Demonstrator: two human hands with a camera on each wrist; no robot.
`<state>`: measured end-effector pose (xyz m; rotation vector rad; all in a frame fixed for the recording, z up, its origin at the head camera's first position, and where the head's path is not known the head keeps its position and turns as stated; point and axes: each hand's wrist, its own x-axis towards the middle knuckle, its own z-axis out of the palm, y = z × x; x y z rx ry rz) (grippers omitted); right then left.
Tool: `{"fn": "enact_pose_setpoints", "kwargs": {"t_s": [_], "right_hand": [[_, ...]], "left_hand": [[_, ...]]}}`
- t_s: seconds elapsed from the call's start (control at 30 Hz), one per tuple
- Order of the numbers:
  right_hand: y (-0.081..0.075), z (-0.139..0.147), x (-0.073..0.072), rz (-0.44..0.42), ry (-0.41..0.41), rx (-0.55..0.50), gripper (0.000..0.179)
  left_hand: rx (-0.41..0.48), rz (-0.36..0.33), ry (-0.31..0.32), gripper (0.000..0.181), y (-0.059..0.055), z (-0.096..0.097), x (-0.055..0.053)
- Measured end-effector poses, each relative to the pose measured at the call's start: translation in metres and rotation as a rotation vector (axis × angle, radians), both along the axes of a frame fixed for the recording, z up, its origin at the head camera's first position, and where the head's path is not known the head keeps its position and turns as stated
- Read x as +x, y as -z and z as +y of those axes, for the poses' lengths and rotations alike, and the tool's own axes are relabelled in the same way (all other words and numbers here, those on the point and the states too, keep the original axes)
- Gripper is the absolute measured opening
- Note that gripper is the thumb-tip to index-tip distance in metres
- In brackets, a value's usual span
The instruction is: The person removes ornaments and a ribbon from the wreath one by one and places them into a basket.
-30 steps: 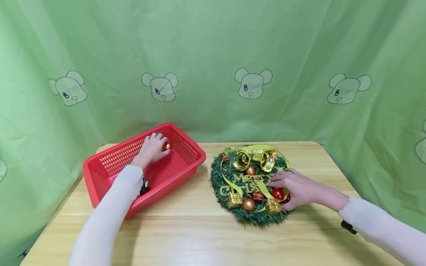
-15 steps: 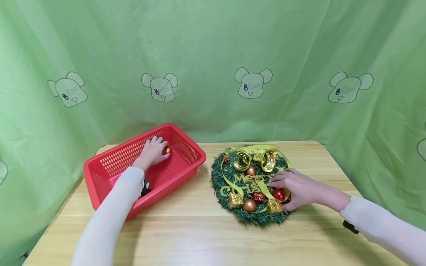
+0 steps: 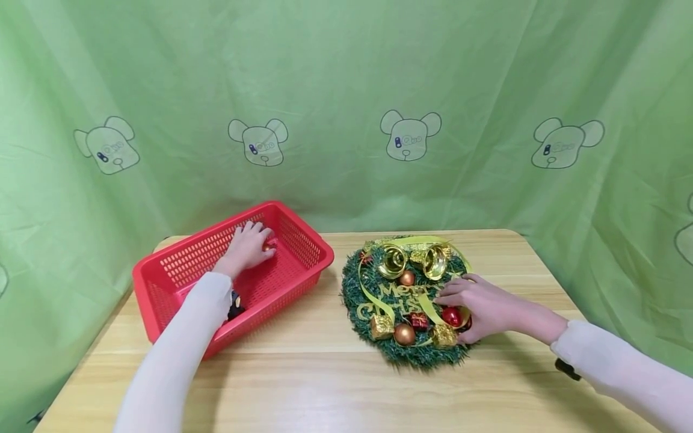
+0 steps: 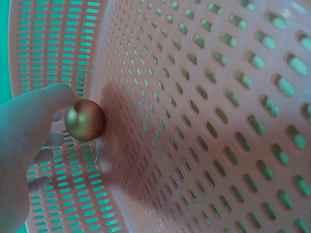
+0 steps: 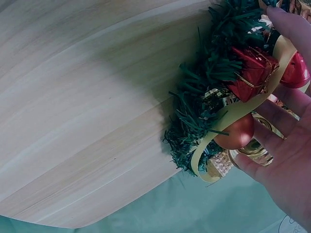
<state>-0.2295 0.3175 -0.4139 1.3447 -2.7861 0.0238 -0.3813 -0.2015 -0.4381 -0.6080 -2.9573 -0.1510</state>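
Note:
Inside the red basket point(image 3: 303, 282), my left hand point(image 3: 246, 249) pinches a small copper-gold bauble point(image 4: 85, 120) near its thumb tip. A thin thread hangs below the bauble, and the other fingertips lie loosely behind it. In the head view the fingers cover most of the bauble. My right hand point(image 3: 484, 304) rests spread on the right edge of a green Christmas wreath point(image 3: 352, 294). Its fingers lie among the decorations, beside a red bauble point(image 3: 452, 316) and a yellow ribbon point(image 5: 243, 108). The thumb touches the wreath's edge near a gold gift box point(image 3: 444, 335).
Two gold bells point(image 3: 393, 261) sit on the wreath's far side, above gold "Merry Christmas" lettering point(image 3: 397, 290). A dark strap or device point(image 3: 235, 305) shows at my left wrist. A green curtain point(image 3: 346, 60) hangs behind the wooden table point(image 3: 325, 385).
My left hand has dipped slightly within the basket. The bauble has moved a little down and left, becoming mostly hidden by the fingers in the head view. My right hand stays on the wreath.

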Motion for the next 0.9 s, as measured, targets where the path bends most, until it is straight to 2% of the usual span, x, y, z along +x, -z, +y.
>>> {"fn": "enact_pose_setpoints", "kwargs": {"t_s": [0.13,0.53,0.77,0.9], "right_hand": [[0.001,0.001,0.001,-0.002,0.005,0.001,0.074],[0.001,0.000,0.000,-0.002,0.013,0.009,0.074],[0.001,-0.001,0.001,0.000,0.010,0.012,0.073],[0.001,0.000,0.002,-0.003,0.015,0.015,0.074]], "left_hand": [[0.004,0.024,0.008,0.048,-0.002,0.001,0.000],[0.040,0.034,0.031,0.046,-0.012,0.004,-0.001],[0.048,0.033,0.037,0.045,-0.014,0.004,0.000],[0.061,0.056,0.050,0.045,-0.020,0.006,0.002]]}}
